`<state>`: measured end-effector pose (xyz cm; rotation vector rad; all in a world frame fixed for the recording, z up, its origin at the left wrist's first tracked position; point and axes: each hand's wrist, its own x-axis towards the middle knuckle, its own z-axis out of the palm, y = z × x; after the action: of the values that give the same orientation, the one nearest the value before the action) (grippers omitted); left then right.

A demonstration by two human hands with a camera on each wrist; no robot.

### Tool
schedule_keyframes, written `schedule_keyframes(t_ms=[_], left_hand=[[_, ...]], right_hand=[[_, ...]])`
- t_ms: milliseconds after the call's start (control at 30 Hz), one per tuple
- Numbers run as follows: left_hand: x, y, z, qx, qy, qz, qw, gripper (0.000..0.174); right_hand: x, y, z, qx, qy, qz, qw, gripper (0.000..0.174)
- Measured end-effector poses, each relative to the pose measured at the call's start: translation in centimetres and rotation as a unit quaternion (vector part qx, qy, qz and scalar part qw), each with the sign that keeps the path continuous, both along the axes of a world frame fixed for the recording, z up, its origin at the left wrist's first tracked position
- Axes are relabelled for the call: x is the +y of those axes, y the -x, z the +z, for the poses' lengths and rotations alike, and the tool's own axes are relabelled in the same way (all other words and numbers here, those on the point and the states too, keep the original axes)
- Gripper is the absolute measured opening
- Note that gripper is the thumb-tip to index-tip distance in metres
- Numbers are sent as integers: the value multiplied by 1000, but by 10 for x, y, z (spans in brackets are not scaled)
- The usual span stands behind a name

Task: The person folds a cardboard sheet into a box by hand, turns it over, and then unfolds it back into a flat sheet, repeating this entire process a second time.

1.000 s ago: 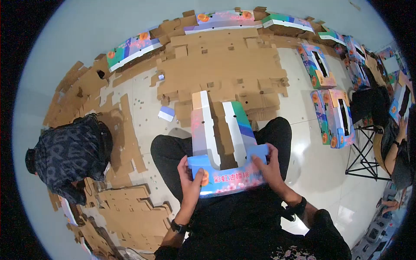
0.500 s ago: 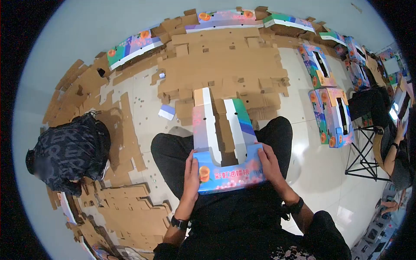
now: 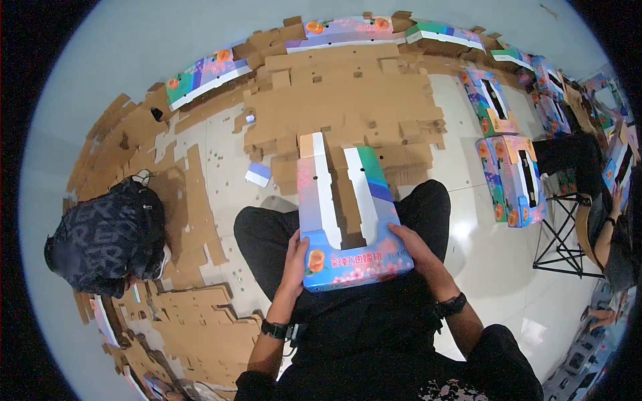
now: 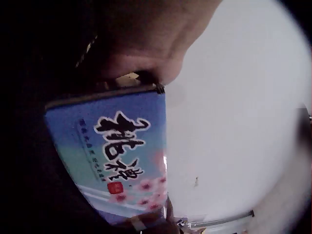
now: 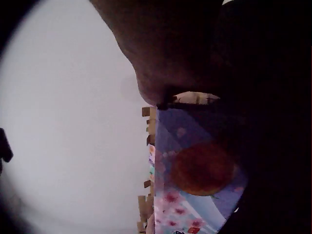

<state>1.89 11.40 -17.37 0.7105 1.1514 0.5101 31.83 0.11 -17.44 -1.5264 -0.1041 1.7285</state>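
A colourful printed carton [image 3: 349, 264] rests across the person's lap, its blue end with red characters and peach pictures towards the body. Two white-edged flaps flank a long gap in its top, through which brown cardboard shows. The left hand [image 3: 293, 269] grips the carton's left side near the blue end; the right hand [image 3: 420, 255] holds the opposite side, its thumb side against the blue panel's corner. In the left wrist view, the left hand [image 4: 146, 61] is at the edge of the printed side [image 4: 124, 156]. The right wrist view is dark, with the right hand [image 5: 165, 63] above a printed panel [image 5: 170, 204].
Flattened brown cardboard [image 3: 348, 93] covers the floor ahead. Printed cartons [image 3: 518, 180] stand at the right, beside a black-framed stool [image 3: 565, 234] and a seated person. Another person in a dark patterned jacket [image 3: 110, 234] bends over at the left. More cartons line the wall.
The blue end panel's side parts, which stuck out under the thumbs, now lie in against the carton. Both hands have moved onto its sides, and the carton's near end has shifted slightly away from the body.
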Motion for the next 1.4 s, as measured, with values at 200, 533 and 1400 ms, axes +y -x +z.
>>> schedule_keyframes(t_ms=[200,533,1400], left_hand=[[26,32,44,140,-378,-128,906,78],[120,24,176,100,-501,-27,859,106],[64,-63,238,-527,34,151,835,42]], right_hand=[[-12,13,60,-317,-232,8,920,76],[3,-5,223,-601,-386,246,656,89],[63,32,213,-745,-358,208,523,109]])
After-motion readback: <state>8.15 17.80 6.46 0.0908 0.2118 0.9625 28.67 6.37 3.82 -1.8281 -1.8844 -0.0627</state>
